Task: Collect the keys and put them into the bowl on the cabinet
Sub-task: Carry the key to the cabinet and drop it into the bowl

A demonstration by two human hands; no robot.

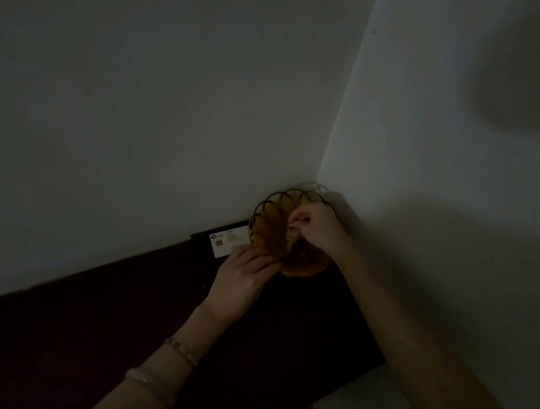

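The scene is very dim. A wire bowl (pixel 273 204) with a looped rim and amber base stands in the wall corner on a dark cabinet (pixel 300 322). My right hand (pixel 317 228) is over the bowl, fingers pinched on a small key (pixel 291 231) that hangs down inside it. My left hand (pixel 242 277) rests against the bowl's near-left side, fingers curled at its rim and partly over a card; whether it grips the bowl or the card is unclear.
A white chip card (pixel 225 241) lies on the cabinet just left of the bowl. Walls close in behind and to the right. The cabinet's right edge (pixel 378 363) drops off to a pale floor.
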